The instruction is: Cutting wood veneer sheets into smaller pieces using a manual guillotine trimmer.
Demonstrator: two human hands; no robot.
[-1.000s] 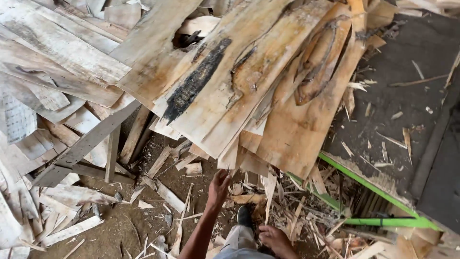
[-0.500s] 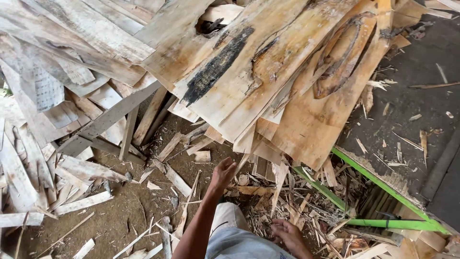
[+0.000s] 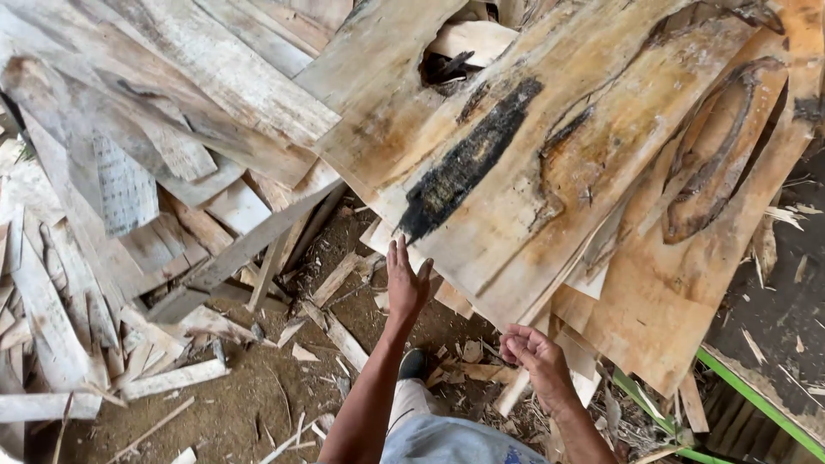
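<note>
The left hand (image 3: pixel 406 283) reaches up with an open grip, fingers spread at the lower edge of the top veneer sheet (image 3: pixel 533 163). The right hand (image 3: pixel 534 357), loosely curled and empty, hovers beside the stack's lower corner. Open dirt floor (image 3: pixel 249 404) lies left, among scattered wood scraps (image 3: pixel 172 378).

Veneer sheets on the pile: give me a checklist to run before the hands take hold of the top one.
1. Left hand at the lower edge of the top veneer sheet, fingers spread: ok.
2. Left-hand grip on the sheet: not ok, nothing closed on it.
3. Right hand on the sheet: not ok, curled, apart from it.
4. Sheet sound: not ok, black charred patch and hole.
5. Footing: not ok, scraps around the shoe.
</note>
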